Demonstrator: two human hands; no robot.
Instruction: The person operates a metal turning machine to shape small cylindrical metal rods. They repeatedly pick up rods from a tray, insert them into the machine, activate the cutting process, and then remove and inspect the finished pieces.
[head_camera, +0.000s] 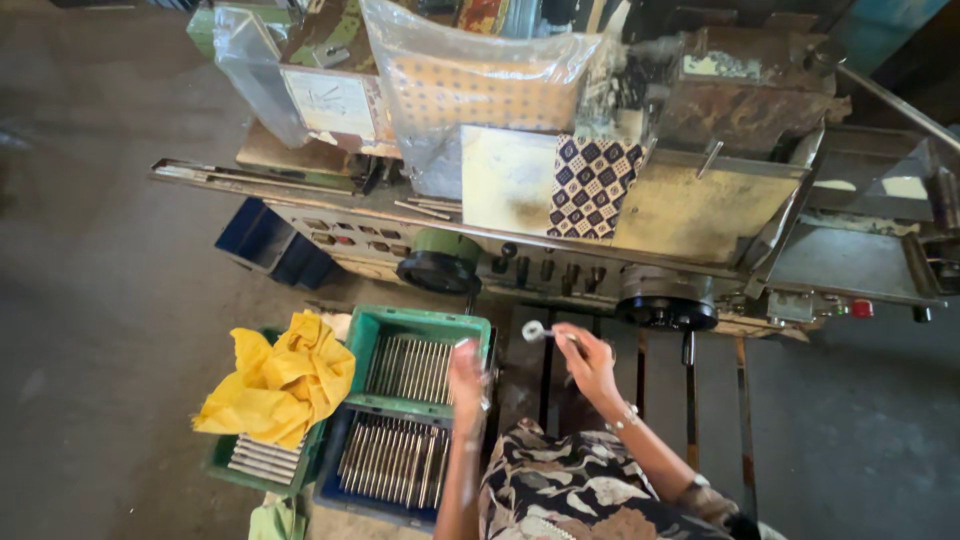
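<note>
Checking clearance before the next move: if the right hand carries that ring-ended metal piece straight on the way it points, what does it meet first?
Probably the machine's front edge; the right hand aims the metal piece up-left toward it, though depth is unclear.

I am in a metalworking workshop. Evidence: large worn steel machine with dials and levers ahead of me, bare concrete floor, plastic crates of identical metal rods, yellow rag over one crate.

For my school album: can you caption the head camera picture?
Right hand holds a small metal rod; left hand hovers by a green crate of metal rods.
</note>
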